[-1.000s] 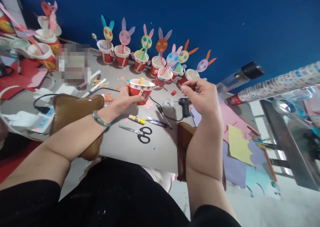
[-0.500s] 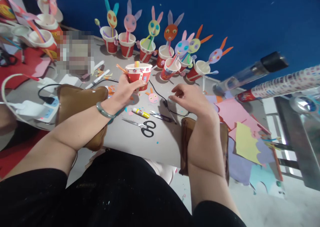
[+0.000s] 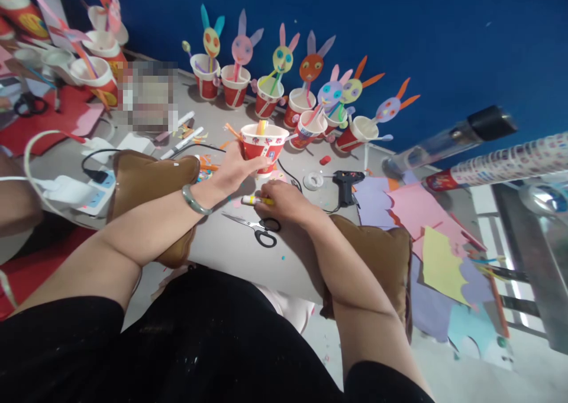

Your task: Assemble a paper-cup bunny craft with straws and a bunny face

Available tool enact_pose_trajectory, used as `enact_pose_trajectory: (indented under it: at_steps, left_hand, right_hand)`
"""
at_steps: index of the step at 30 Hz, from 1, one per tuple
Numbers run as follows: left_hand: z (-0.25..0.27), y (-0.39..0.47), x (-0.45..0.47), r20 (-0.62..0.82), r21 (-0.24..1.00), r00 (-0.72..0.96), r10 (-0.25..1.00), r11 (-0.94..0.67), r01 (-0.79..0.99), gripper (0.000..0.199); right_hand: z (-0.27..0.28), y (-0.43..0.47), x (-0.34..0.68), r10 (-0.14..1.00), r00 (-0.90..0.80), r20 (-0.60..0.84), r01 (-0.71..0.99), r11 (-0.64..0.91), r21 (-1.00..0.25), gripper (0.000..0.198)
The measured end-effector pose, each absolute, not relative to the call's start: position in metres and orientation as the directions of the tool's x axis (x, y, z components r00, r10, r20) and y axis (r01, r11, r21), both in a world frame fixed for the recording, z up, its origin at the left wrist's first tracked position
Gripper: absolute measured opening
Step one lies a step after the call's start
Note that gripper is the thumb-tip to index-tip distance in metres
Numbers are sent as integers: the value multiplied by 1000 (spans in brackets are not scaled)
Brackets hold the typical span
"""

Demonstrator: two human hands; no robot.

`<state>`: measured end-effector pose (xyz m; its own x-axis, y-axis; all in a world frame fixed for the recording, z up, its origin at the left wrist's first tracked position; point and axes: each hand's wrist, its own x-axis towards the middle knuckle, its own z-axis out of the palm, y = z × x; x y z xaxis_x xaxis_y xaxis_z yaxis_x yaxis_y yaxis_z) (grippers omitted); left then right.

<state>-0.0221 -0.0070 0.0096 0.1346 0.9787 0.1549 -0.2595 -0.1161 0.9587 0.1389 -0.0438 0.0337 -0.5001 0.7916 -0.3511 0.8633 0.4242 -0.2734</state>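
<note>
- Red-and-white paper cup (image 3: 258,148): over the bench (image 3: 222,246), its side clasped in the grip of the left hand (image 3: 236,167); a yellow strip stands inside.
- Right hand (image 3: 284,200): on the cup's near side, at the yellow glue stick (image 3: 250,200); I cannot tell whether its grip has closed.
- Scissors (image 3: 256,226): nearer the body than the cup.
- Tape roll (image 3: 307,182), black glue gun (image 3: 345,187): right of the cup.
- Rabbit-faced cups (image 3: 268,104): a row behind the cup.
</note>
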Motion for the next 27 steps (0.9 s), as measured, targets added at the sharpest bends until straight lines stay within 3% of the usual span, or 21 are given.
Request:
enact_pose_trajectory:
  at_steps: [4, 7, 11, 17, 27]
  left_hand:
    - [8, -10, -21, 130, 963, 167, 977, -85, -255, 43]
    - [8, -16, -19, 117, 969, 224, 968, -62, -240, 49]
    - [10, -29, -13, 137, 978, 301, 944, -80, -194, 58]
    - [8, -43, -8, 127, 992, 432, 893, -117, -48, 46]
    - [18, -47, -5, 107, 993, 402, 909, -76, -93, 38]
  right_hand:
    - [48, -29, 177, 903, -340, -263, 929, 279, -242, 21]
    - [63, -22, 210, 989, -149, 5, 966, 147, -212, 33]
    - [84, -31, 230, 946, -42, 321, 948, 139, -285, 35]
    - [109, -64, 209, 836, -203, 511, 810, 436, -393, 20]
    - [98, -59, 199, 728, -434, 531, 738, 625, -254, 13]
